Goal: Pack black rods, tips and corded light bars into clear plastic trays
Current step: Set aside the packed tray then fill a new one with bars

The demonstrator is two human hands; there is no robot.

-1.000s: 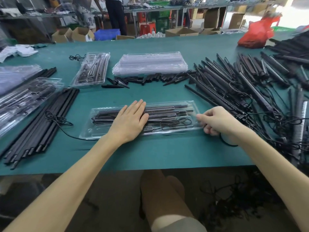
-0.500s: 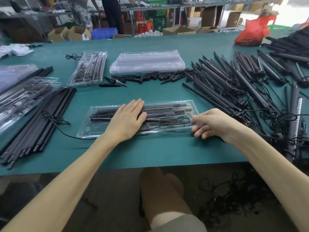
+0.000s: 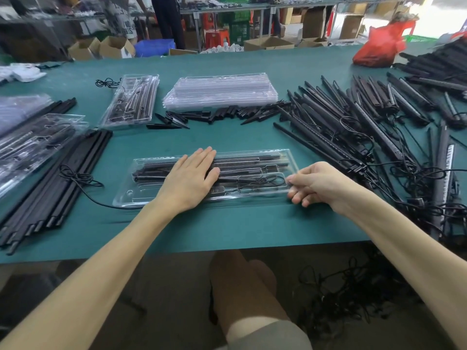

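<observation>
A clear plastic tray (image 3: pixel 252 197) lies in front of me on the green table. It holds black rods (image 3: pixel 242 164) and a coiled cord (image 3: pixel 262 182). My left hand (image 3: pixel 188 181) lies flat on the middle of the tray with straight fingers pressing down. At the tray's right end, my right hand (image 3: pixel 321 185) has its fingers curled and pinches the rim. Loose black rods (image 3: pixel 58 178) lie in a row to the left. Pointed tips (image 3: pixel 227 113) are scattered behind the tray. A big pile of corded light bars (image 3: pixel 366 117) covers the right side.
A stack of empty clear trays (image 3: pixel 219 90) sits at the back centre, with a filled tray (image 3: pixel 131 99) to its left. More filled trays (image 3: pixel 32 145) lie at far left. A red bag (image 3: pixel 379 46) stands at back right. Tangled cords hang over the table's right front edge.
My right hand has curled its fingers and taken the tray's right rim. The left hand has stayed flat on the tray. The view has shifted slightly.
</observation>
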